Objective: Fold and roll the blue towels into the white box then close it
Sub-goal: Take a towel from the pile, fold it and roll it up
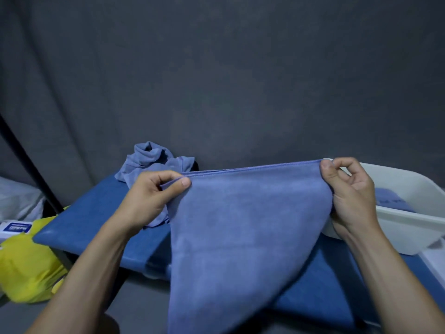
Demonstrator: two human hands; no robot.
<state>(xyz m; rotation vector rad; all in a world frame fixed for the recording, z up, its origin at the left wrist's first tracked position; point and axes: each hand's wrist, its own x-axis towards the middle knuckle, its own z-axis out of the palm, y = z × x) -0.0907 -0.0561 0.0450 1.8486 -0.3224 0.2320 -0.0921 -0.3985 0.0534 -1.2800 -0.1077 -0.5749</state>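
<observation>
A blue towel (245, 232) hangs doubled over in front of me above the blue table (91, 220). My left hand (154, 196) pinches its top left corner between thumb and fingers. The top right corner is pinched by my right hand (349, 189), so the upper edge stretches taut between both hands. A crumpled heap of blue towels (154, 162) lies at the table's far left. The white box (409, 227) stands open at the right, with a blue towel (392, 201) inside it; whether that towel is rolled I cannot tell.
A dark grey curtain (216, 80) closes off the back. A yellow cloth or bag (26, 261) and a small white carton (14, 230) lie left of the table. A black pole (29, 165) slants at the left. A white lid edge (435, 261) shows at far right.
</observation>
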